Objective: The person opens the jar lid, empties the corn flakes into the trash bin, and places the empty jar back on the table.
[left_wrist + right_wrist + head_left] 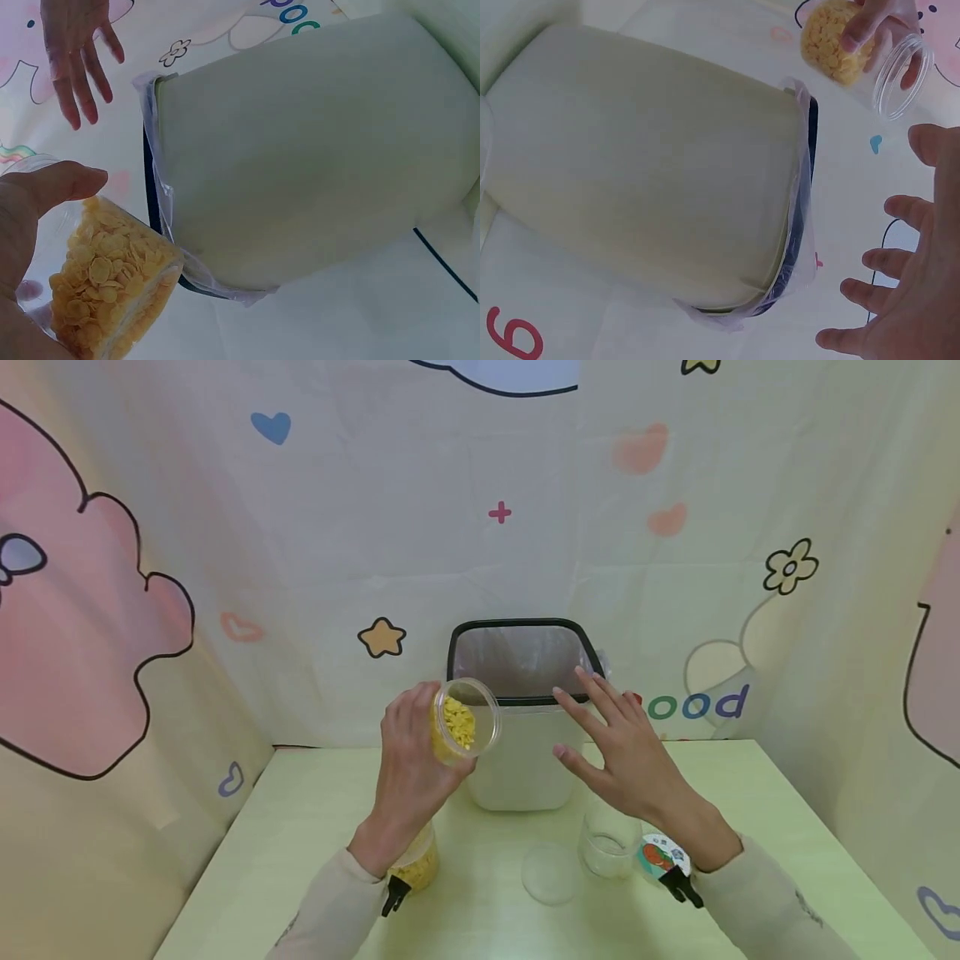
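My left hand (pixel 411 743) grips a clear plastic jar (pixel 489 714) part-filled with yellow flakes (pixel 459 722). The jar is tilted, its uncovered mouth facing right, near the front left of the bin's rim. In the left wrist view the flakes (pixel 112 270) lie against the jar's base and side. A pale bin (pixel 525 772) with a black rim and a clear liner stands behind the hands. My right hand (pixel 630 747) is raised by the bin's front right corner, fingers spread, holding nothing.
Another jar of yellow flakes (pixel 422 862) stands below the left wrist, partly hidden. A clear disc, apparently a lid (pixel 550 875), lies on the pale table (pixel 315 827). To its right are a clear jar (pixel 609 853) and a round item with a printed label (pixel 664 853).
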`<state>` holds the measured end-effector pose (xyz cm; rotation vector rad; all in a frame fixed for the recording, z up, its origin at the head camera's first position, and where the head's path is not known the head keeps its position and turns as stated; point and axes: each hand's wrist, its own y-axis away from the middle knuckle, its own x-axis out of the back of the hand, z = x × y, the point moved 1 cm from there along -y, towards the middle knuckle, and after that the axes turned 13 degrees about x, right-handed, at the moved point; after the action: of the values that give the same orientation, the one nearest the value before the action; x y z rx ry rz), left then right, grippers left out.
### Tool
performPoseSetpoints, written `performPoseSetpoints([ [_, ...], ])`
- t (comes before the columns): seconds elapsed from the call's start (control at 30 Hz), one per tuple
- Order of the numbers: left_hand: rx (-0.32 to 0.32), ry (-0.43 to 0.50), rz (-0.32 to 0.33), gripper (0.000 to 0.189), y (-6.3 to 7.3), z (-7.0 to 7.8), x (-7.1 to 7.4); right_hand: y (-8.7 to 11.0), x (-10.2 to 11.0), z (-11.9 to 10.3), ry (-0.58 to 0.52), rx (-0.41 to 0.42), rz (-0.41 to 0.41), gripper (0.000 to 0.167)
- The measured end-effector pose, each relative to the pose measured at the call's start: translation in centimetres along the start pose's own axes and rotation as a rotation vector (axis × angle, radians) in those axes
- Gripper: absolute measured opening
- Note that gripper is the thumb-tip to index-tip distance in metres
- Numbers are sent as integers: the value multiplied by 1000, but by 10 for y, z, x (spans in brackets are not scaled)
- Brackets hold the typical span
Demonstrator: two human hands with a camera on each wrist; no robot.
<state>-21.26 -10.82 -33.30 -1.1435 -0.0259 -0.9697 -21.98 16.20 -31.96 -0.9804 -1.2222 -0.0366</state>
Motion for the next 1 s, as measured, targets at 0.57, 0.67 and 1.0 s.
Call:
performPoseSetpoints([
  [0.57,-23,-19,8,92,-34,2,8,-28,13,34,-23,-96,-112,61],
  [0.67,-27,-18,6,89,-37,2,8,-30,13,39,-21,-104,-130,61],
  [1.0,-48,-42,17,92,-52,1,5,-45,17,54,-6,-124,-188,67],
])
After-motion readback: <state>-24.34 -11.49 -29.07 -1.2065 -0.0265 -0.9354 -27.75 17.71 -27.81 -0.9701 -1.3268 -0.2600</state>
